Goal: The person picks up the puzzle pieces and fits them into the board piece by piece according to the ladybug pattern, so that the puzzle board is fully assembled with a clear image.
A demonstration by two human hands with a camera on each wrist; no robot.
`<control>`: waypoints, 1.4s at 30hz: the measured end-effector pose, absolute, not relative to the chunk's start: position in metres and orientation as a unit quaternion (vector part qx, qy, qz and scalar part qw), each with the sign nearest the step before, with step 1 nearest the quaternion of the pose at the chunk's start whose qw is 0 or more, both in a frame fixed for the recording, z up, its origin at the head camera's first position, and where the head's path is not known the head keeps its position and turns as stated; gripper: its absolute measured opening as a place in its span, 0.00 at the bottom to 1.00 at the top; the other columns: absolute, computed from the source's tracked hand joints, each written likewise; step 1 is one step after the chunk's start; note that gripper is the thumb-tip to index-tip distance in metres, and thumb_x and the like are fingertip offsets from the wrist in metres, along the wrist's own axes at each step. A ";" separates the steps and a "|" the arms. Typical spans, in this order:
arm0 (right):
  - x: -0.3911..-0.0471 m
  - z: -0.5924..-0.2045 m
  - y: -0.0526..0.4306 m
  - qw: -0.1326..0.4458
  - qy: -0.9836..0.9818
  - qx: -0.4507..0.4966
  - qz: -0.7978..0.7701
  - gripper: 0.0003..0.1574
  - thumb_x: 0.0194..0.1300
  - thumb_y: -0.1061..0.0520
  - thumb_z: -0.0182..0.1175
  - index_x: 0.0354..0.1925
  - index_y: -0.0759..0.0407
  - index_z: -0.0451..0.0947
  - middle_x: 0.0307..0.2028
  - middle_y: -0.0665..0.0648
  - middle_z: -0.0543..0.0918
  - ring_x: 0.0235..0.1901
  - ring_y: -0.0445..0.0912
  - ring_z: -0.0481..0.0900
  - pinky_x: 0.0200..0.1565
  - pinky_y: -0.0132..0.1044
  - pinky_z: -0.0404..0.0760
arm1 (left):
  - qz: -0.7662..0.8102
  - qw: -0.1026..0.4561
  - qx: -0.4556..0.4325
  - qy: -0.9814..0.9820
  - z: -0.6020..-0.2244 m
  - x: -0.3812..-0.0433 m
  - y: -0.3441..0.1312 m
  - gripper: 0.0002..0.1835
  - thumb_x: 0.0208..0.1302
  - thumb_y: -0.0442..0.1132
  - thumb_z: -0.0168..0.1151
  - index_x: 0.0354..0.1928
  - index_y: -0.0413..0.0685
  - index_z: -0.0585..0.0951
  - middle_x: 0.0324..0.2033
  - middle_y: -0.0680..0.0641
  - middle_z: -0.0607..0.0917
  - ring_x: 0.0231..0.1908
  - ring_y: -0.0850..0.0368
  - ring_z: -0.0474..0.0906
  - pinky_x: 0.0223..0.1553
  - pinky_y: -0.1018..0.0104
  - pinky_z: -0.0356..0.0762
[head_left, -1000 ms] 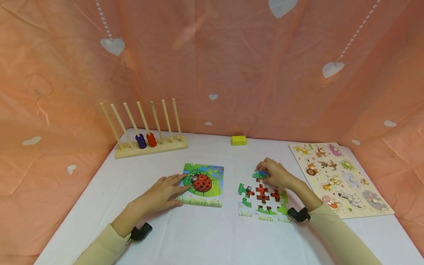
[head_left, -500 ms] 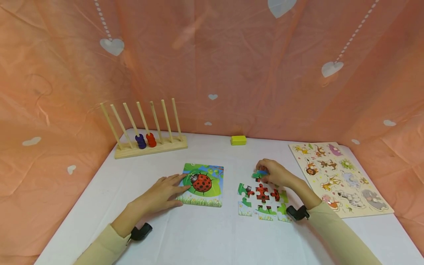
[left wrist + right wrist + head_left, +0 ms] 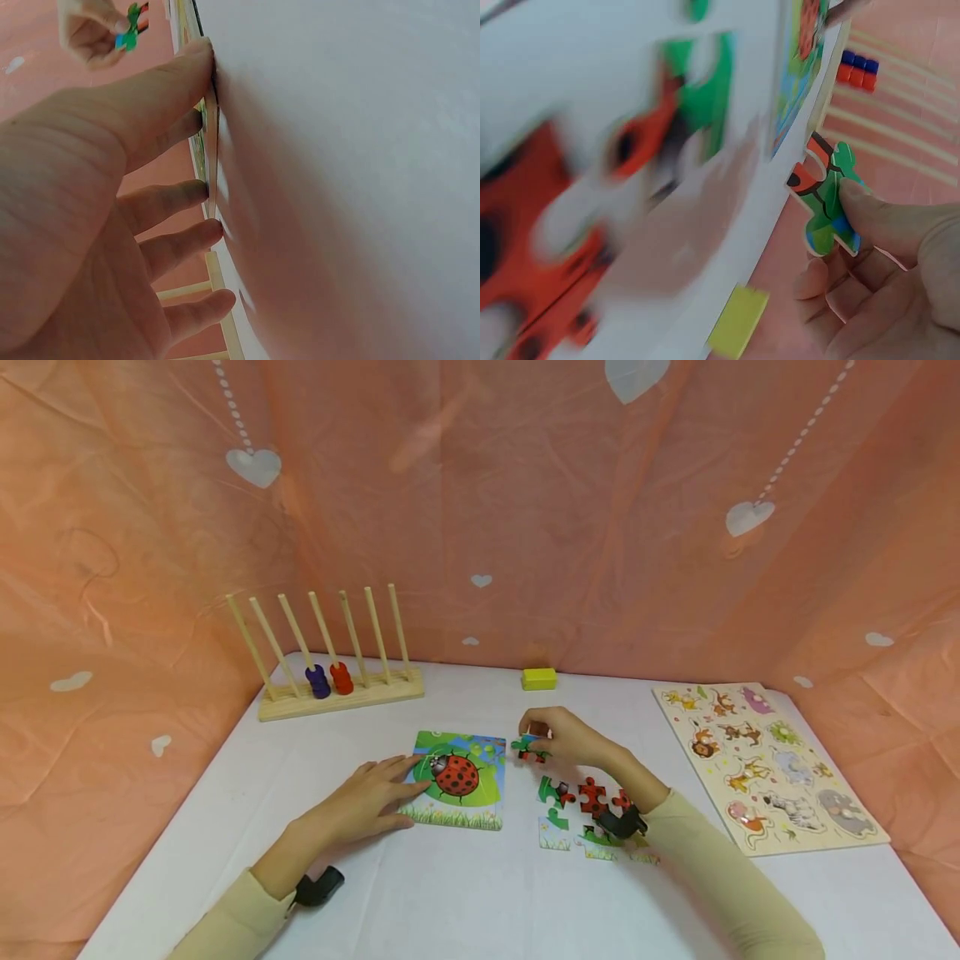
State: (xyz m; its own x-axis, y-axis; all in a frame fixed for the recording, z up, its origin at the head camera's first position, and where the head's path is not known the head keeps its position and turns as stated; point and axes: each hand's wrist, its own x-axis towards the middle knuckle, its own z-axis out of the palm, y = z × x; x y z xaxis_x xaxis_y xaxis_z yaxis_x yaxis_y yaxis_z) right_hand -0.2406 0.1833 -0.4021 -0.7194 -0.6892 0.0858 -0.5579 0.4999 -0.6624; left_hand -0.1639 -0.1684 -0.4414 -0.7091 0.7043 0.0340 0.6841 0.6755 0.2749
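My right hand (image 3: 573, 739) pinches a jigsaw puzzle piece (image 3: 829, 191) between thumb and fingers. The piece is green and blue with red and black bits. It is up off the table, just right of the square ladybug board (image 3: 465, 810). My left hand (image 3: 371, 802) rests with spread, fairly straight fingers on that board's left side; in the left wrist view, its thumb (image 3: 169, 86) touches the edge. Several other jigsaw pieces (image 3: 555, 835) lie right of the board, spaced slightly apart, partly hidden under my right forearm. A red ladybug piece (image 3: 592, 795) is among them.
A wooden peg rack (image 3: 375, 689) with purple and red beads stands at the back left. Near the back edge sits a yellow block (image 3: 539, 678). An animal puzzle board (image 3: 772, 777) lies at the right, and an orange curtain (image 3: 480, 510) surrounds the white table (image 3: 450, 902).
My right hand has lifted the jigsaw piece from the top of the loose group and carried it left towards the ladybug board. My left hand has stayed put.
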 end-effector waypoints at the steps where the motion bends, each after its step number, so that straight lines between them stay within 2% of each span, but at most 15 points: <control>1: -0.242 -0.401 0.176 0.096 0.859 -0.369 -0.340 0.09 0.62 0.72 0.64 0.42 0.67 0.79 0.31 0.55 0.80 0.30 0.43 0.72 0.35 0.36 0.75 | 0.136 0.037 0.380 0.914 -0.441 -0.164 -0.168 0.31 0.63 0.50 0.69 0.65 0.45 0.78 0.71 0.33 0.65 0.68 0.32 0.62 0.60 0.31 0.64; 11: -0.255 -0.403 0.120 0.132 0.868 -0.378 -0.294 0.11 0.60 0.73 0.66 0.41 0.64 0.80 0.33 0.55 0.81 0.34 0.45 0.76 0.39 0.35 0.77 | 0.135 0.037 0.380 0.914 -0.443 -0.163 -0.167 0.31 0.63 0.50 0.69 0.65 0.46 0.78 0.71 0.33 0.65 0.68 0.32 0.63 0.60 0.32 0.65; 19: -0.257 -0.405 0.090 0.134 0.880 -0.370 -0.267 0.11 0.60 0.72 0.66 0.39 0.61 0.81 0.32 0.54 0.80 0.31 0.45 0.75 0.36 0.36 0.76 | 0.125 0.035 0.382 0.915 -0.443 -0.164 -0.169 0.31 0.63 0.51 0.68 0.66 0.47 0.77 0.71 0.34 0.65 0.68 0.33 0.63 0.59 0.33 0.66; 26: -0.253 -0.407 0.073 0.109 0.896 -0.359 -0.238 0.11 0.60 0.70 0.67 0.40 0.59 0.82 0.33 0.54 0.82 0.34 0.46 0.78 0.37 0.39 0.78 | 0.128 0.031 0.385 0.913 -0.441 -0.163 -0.169 0.31 0.64 0.51 0.68 0.66 0.46 0.77 0.71 0.34 0.65 0.68 0.32 0.63 0.59 0.33 0.66; 33: -0.251 -0.411 0.066 0.092 0.908 -0.344 -0.219 0.12 0.60 0.68 0.68 0.43 0.58 0.82 0.31 0.54 0.82 0.32 0.47 0.79 0.36 0.42 0.78 | 0.124 0.031 0.384 0.914 -0.442 -0.163 -0.170 0.30 0.64 0.51 0.67 0.66 0.47 0.77 0.71 0.34 0.65 0.68 0.33 0.63 0.59 0.33 0.66; 42: -0.247 -0.411 0.063 0.072 0.924 -0.338 -0.162 0.16 0.59 0.64 0.70 0.47 0.59 0.81 0.39 0.57 0.86 0.39 0.50 0.81 0.42 0.45 0.79 | 0.126 0.033 0.385 0.914 -0.441 -0.163 -0.170 0.30 0.64 0.51 0.67 0.66 0.46 0.77 0.71 0.33 0.65 0.68 0.32 0.63 0.59 0.33 0.66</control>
State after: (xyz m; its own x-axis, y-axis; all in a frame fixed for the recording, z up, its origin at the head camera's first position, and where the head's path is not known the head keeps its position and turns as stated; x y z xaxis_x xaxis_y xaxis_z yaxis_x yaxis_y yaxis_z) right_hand -0.2475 0.0635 -0.4105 -0.7617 -0.6475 -0.0236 -0.6007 0.7193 -0.3489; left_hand -0.1625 -0.1697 -0.4414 -0.7017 0.7115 0.0370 0.6951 0.6723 0.2546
